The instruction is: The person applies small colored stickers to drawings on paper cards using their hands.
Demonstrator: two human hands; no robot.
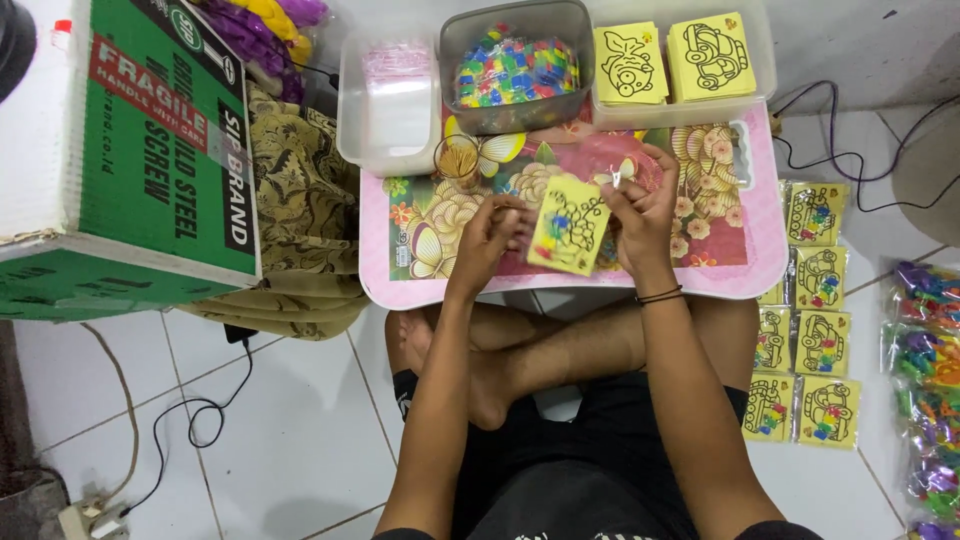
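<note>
**Packing a yellow picture card at the lap table**

Crossed legs (pixel 520 360) sit closest to the lens, folded on the white tile floor (pixel 290 440) under the pink flower-print table (pixel 765 262). Off to your left, a big green cardboard box (pixel 150 150) leans by a patterned brown cloth (pixel 300 200).

Along the table's far edge you've got three clear tubs: one with clear plastic sleeves (pixel 392 100), one with bright mixed coloured pieces (pixel 516 68), one with stacks of yellow drawing cards (pixel 670 60). A small cup of sticks (pixel 458 160) stands just in front. Finished packets (pixel 815 300) lie in rows on the floor to your right.

Now the action: your left hand (pixel 487 235) is pinched on the lower left edge of the yellow card (pixel 568 225), holding it tilted just above the table's middle. Your right hand (pixel 640 215) grips the card's right side, and its fingers are closed on a small pale item (pixel 616 178) that is too tiny to identify.

Looks like the bagging or sealing step. Next move, as I read it, calls for a steady left-hand hold while the right works precisely at the top edge.
</note>
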